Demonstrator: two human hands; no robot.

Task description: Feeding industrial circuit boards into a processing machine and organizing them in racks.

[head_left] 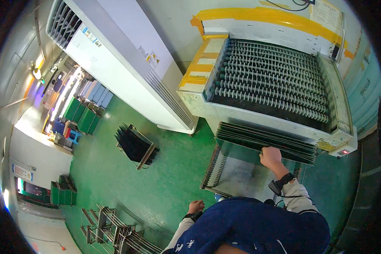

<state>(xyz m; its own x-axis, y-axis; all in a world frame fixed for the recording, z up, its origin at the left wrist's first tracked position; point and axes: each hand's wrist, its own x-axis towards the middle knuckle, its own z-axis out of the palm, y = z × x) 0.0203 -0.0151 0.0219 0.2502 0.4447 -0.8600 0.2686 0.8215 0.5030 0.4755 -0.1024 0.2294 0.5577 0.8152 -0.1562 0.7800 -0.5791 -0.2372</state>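
My right hand [271, 156] is closed on the top edge of a clear glass sheet [241, 153], nearest me in a slotted rack. Just beyond it, several more dark glass sheets [264, 136] stand on edge, side by side, against the front of a roller machine [258, 112]. Toward me, the rack [211, 167] shows its toothed side rail and a greyish flat area. My left hand [196, 206] hangs low beside my body, fingers curled, with nothing visible in it; it touches neither rack nor glass.
Rows of disc rollers [271, 78] fill the machine's top. A tall white air conditioner [127, 63] stands to its left. On the green floor [165, 182] sit a rack of dark sheets [135, 144] and several metal racks [110, 228]. Green crates [86, 120] stand farther left.
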